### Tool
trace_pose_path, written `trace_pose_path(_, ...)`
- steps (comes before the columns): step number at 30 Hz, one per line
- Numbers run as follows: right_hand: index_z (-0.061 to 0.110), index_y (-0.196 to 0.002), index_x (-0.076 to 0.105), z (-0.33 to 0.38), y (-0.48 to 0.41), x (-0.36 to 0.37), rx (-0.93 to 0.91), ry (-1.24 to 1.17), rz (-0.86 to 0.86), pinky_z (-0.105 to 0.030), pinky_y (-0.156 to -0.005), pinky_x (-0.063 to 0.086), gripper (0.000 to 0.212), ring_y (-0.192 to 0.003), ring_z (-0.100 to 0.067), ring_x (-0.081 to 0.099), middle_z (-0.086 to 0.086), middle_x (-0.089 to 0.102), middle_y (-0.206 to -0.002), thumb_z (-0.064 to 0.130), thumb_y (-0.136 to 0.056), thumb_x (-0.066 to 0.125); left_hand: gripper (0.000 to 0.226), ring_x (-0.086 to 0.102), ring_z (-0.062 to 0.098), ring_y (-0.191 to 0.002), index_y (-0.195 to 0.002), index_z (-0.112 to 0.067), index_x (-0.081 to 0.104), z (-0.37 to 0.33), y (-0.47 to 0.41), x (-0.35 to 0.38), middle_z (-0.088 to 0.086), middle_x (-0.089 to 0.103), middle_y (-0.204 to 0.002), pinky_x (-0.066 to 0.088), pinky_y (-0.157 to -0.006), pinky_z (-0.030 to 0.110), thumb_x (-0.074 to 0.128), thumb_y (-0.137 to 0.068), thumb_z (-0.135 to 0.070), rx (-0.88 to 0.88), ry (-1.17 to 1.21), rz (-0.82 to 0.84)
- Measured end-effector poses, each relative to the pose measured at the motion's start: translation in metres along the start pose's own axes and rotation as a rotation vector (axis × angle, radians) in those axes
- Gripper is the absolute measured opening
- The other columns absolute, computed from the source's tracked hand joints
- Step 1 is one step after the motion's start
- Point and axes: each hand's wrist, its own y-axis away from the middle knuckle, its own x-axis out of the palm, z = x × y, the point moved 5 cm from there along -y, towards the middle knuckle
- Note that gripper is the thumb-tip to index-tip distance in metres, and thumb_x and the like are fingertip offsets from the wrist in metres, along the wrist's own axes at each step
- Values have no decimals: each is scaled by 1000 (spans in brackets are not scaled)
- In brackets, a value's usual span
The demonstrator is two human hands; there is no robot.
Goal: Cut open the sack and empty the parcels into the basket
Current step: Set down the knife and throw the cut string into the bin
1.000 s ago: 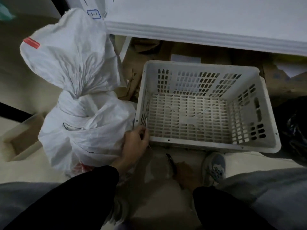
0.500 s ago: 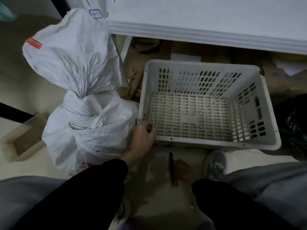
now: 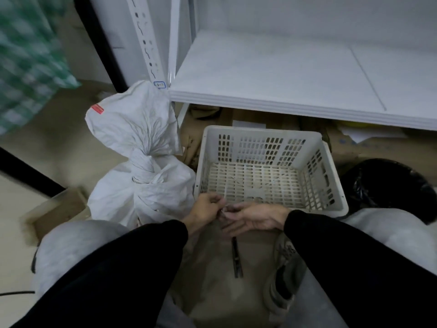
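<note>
Now L hand (image 3: 208, 207) fingers (image 3: 216, 199) pinch a small unclear item (image 3: 224, 210); R hand (image 3: 256, 217) fingers (image 3: 233, 224) loosely open, palm up.

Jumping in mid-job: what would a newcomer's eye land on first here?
The knotted white sack stands unopened at left, beside the empty white basket. At its near rim the left hand and right hand meet over something small, too blurred to identify. A dark tool lies on the floor below them.
</note>
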Motion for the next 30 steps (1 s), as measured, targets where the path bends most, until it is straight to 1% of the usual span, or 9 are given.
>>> trace_pose_path(5,-9,-118,62,25,15,-8,-204,24,-237,-34,-86,59,33,-96,-27,71,-22,70,-111,10,-91,65,23,59,14,-55,-75,-6,64,-10,5,-8,5,62,-63,50,-51,20,58,-97,-6,-49,100,35)
trace_pose_path(9,9,-110,70,36,15,-5,-260,88,-303,-36,-80,60,26,-91,-27,72,-14,74,-102,18,-86,73,18,64,14,-61,-82,-2,68,-17,2,-10,5,69,-69,52,-53,20,58,-97,-6,-8,218,-25)
trace_pose_path(13,2,-102,70,45,15,-13,-310,24,-350,-35,-81,60,22,-89,-27,73,-19,74,-100,13,-84,75,17,69,13,-63,-80,-4,69,-19,-7,-7,1,71,-65,55,-57,20,60,-95,-5,-3,280,-85)
trace_pose_path(17,8,-89,71,45,19,-23,-307,161,-459,-22,-63,52,9,-70,-13,62,-11,70,-87,10,-82,77,14,67,18,-68,-90,2,71,-17,-15,5,11,72,-76,53,-55,19,62,-95,-7,-53,297,-86)
trace_pose_path(20,10,-88,73,42,22,-33,-286,272,-517,-15,-50,40,14,-58,-6,52,-3,66,-76,18,-80,79,13,63,13,-65,-90,0,72,-19,-19,18,11,71,-76,45,-53,19,64,-94,-10,-52,227,-88)
trace_pose_path(23,6,-91,71,39,22,-44,-264,329,-550,-16,-51,44,12,-58,-6,54,-4,66,-78,14,-83,75,11,61,5,-59,-83,-10,74,-18,-23,24,0,70,-68,43,-56,20,66,-92,-10,-60,195,-94)
trace_pose_path(25,11,-83,69,37,25,-52,-240,338,-592,-15,-48,44,6,-57,-6,56,-3,69,-79,13,-85,73,9,59,13,-67,-84,-11,73,-14,-27,22,4,68,-73,44,-58,23,68,-91,-13,-83,204,-114)
trace_pose_path(27,15,-78,65,35,29,-62,-227,300,-650,-14,-43,41,12,-54,-6,55,0,70,-77,14,-86,73,8,56,17,-69,-86,-8,71,-15,-30,22,10,64,-77,45,-59,26,67,-92,-12,-112,216,-131)
trace_pose_path(30,11,-84,65,36,47,-80,-225,162,-732,-16,-45,43,7,-53,-7,55,0,67,-73,13,-89,69,10,54,18,-67,-90,-3,66,-29,-36,34,12,60,-79,46,-61,28,61,-96,-9,-131,214,-95)
